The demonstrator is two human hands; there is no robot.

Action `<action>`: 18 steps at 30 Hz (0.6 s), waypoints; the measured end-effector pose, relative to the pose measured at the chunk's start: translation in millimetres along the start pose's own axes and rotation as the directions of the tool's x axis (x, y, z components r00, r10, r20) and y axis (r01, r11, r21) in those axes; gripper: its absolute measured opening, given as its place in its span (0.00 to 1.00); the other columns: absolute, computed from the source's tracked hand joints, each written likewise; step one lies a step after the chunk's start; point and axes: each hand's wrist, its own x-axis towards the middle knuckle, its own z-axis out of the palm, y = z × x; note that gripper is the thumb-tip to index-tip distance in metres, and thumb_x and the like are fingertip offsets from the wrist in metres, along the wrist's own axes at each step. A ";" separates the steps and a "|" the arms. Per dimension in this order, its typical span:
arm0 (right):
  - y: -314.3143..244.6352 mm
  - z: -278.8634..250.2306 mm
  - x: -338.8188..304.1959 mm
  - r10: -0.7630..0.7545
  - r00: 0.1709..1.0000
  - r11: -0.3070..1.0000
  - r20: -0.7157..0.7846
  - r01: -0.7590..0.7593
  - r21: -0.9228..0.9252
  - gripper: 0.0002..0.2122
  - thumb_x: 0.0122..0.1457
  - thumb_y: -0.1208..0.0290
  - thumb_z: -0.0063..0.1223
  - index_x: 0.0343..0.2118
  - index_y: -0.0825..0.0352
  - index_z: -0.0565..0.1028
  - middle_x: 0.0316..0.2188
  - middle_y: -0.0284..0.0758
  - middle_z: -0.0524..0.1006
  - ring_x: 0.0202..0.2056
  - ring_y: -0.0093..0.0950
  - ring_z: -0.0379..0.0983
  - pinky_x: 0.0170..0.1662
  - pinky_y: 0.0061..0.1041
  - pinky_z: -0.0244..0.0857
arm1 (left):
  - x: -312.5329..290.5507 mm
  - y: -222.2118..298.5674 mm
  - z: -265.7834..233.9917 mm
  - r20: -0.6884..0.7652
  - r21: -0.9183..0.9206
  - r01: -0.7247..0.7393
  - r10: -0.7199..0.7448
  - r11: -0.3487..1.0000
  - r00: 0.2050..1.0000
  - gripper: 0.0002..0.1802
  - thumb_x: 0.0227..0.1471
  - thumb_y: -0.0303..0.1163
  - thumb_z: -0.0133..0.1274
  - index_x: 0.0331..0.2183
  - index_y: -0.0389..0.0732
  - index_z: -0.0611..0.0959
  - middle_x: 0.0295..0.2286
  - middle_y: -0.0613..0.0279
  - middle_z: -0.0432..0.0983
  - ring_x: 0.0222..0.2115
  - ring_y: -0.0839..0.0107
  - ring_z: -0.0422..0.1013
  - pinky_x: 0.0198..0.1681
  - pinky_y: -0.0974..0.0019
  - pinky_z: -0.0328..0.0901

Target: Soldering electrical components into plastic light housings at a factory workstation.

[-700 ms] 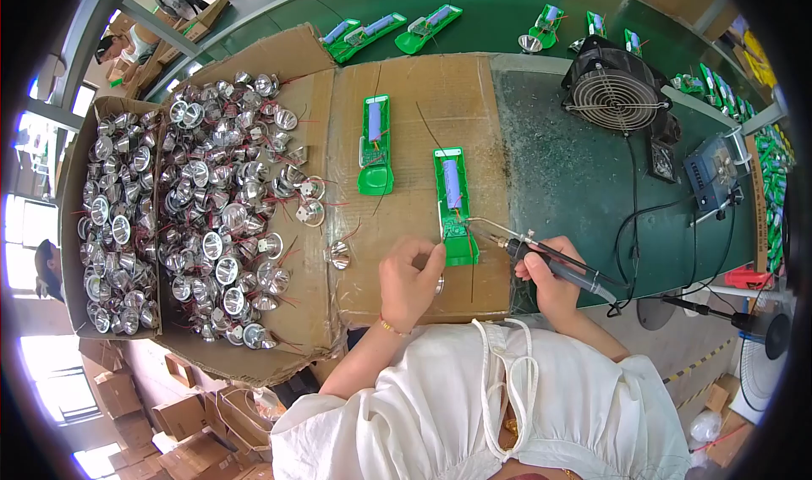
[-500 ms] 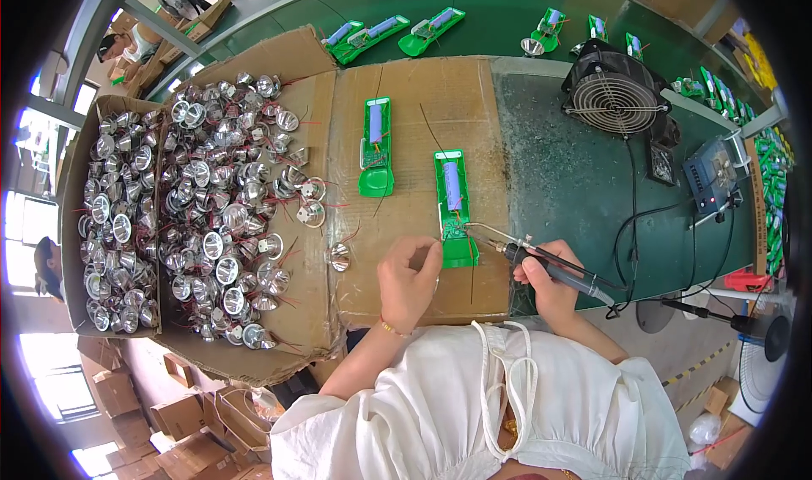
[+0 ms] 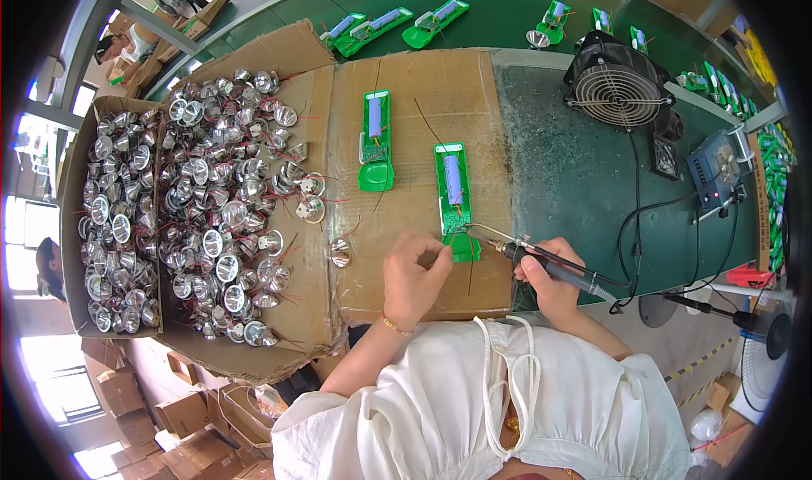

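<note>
In my right hand [image 3: 550, 277] is a soldering iron [image 3: 541, 266] with a dark grip and a thin bent metal tube along it. Its tip reaches the small circuit board [image 3: 454, 230] in a green plastic housing [image 3: 442, 195], which lies on the cardboard with a purple cylindrical battery [image 3: 453, 181] in it. My left hand [image 3: 414, 277] is at the housing's lower left, thumb and forefinger pinched together; what they hold is too small to make out. A second green housing [image 3: 375, 176] with a battery lies farther back on the left.
Cardboard trays [image 3: 161, 218] on the left hold heaps of silvery reflector cups [image 3: 227, 268]; one loose cup [image 3: 340, 252] lies beside them. At the right stand a black fan [image 3: 616, 99] and a blue soldering station [image 3: 715, 171], cables trailing over the green bench. More green housings [image 3: 436, 23] lie along the back.
My left hand has shifted slightly right, its fingertips now closer to the housing's lower end. The iron stays at the circuit board. The whole view has shifted slightly.
</note>
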 end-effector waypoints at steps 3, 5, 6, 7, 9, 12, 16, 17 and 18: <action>1.1 -1.0 0.2 -0.023 1.000 0.999 0.011 0.024 -0.029 0.06 0.50 0.76 0.52 0.27 0.72 0.67 0.20 0.36 0.74 0.22 0.20 0.71 0.26 0.19 0.66 | 0.0 -0.9 1.2 -0.011 0.001 -0.016 0.016 1.000 1.000 0.03 0.40 0.23 0.54 0.21 0.34 0.77 0.24 0.58 0.70 0.22 0.69 0.70 0.24 0.72 0.66; 2.7 -3.2 0.0 -0.071 0.997 0.993 0.031 0.073 -0.094 0.06 0.50 0.76 0.52 0.27 0.72 0.67 0.20 0.36 0.74 0.22 0.20 0.71 0.26 0.19 0.66 | 0.1 -2.4 1.6 -0.011 0.013 -0.020 0.020 1.000 1.000 0.03 0.39 0.24 0.55 0.20 0.34 0.77 0.24 0.57 0.70 0.21 0.68 0.70 0.24 0.70 0.65; 3.4 -3.6 -0.2 -0.115 0.992 0.980 0.058 0.123 -0.157 0.06 0.50 0.77 0.52 0.27 0.72 0.67 0.20 0.36 0.74 0.22 0.20 0.71 0.26 0.19 0.66 | -0.2 -3.2 1.5 -0.013 0.014 -0.020 0.020 1.000 1.000 0.03 0.39 0.24 0.55 0.20 0.34 0.77 0.24 0.57 0.70 0.21 0.68 0.70 0.24 0.70 0.65; 3.1 -3.1 -0.7 -0.116 0.992 0.980 0.059 0.124 -0.155 0.06 0.50 0.77 0.52 0.27 0.72 0.67 0.20 0.36 0.74 0.22 0.20 0.71 0.26 0.19 0.66 | -0.2 -3.9 1.4 -0.011 0.029 -0.020 0.020 0.999 1.000 0.03 0.39 0.24 0.55 0.20 0.35 0.77 0.24 0.57 0.70 0.21 0.68 0.70 0.24 0.70 0.64; 0.0 -2.1 -1.8 -0.096 0.995 0.992 -0.001 0.096 -0.077 0.06 0.50 0.77 0.52 0.27 0.72 0.67 0.20 0.37 0.74 0.22 0.20 0.71 0.26 0.19 0.66 | -0.1 -4.7 1.5 -0.009 0.043 -0.020 0.021 0.999 1.000 0.03 0.39 0.24 0.55 0.20 0.35 0.77 0.23 0.57 0.70 0.21 0.68 0.69 0.24 0.69 0.64; -3.4 -1.9 -0.2 -0.080 0.995 0.997 -0.052 0.079 -0.010 0.07 0.51 0.76 0.52 0.28 0.72 0.66 0.20 0.38 0.73 0.21 0.21 0.70 0.26 0.19 0.67 | 0.3 -4.5 1.8 -0.010 0.026 -0.013 0.013 1.000 1.000 0.03 0.39 0.25 0.55 0.20 0.35 0.77 0.23 0.57 0.70 0.21 0.67 0.69 0.24 0.69 0.63; -2.1 -2.5 0.6 -0.069 0.996 0.998 -0.062 0.070 0.010 0.08 0.51 0.74 0.51 0.28 0.72 0.66 0.20 0.38 0.72 0.20 0.22 0.70 0.24 0.18 0.67 | 1.3 -2.6 1.6 0.000 0.007 0.029 -0.029 1.000 1.000 0.04 0.39 0.24 0.55 0.20 0.35 0.77 0.23 0.57 0.70 0.21 0.67 0.69 0.24 0.69 0.63; -2.1 -2.8 0.9 -0.073 0.995 0.997 -0.064 0.074 0.013 0.08 0.51 0.74 0.51 0.28 0.72 0.66 0.20 0.38 0.72 0.20 0.22 0.70 0.24 0.18 0.67 | 1.7 -1.6 1.1 0.001 0.000 0.036 -0.036 0.999 0.999 0.03 0.39 0.24 0.55 0.20 0.35 0.77 0.23 0.57 0.69 0.21 0.67 0.69 0.24 0.69 0.63; -1.6 -3.3 1.8 -0.066 0.995 0.997 -0.077 0.068 0.021 0.08 0.51 0.74 0.52 0.28 0.71 0.66 0.20 0.38 0.72 0.19 0.21 0.70 0.24 0.18 0.67 | 2.5 -2.9 1.3 0.002 0.001 0.026 -0.026 1.000 1.000 0.03 0.39 0.24 0.55 0.20 0.35 0.77 0.23 0.57 0.69 0.21 0.67 0.69 0.24 0.69 0.63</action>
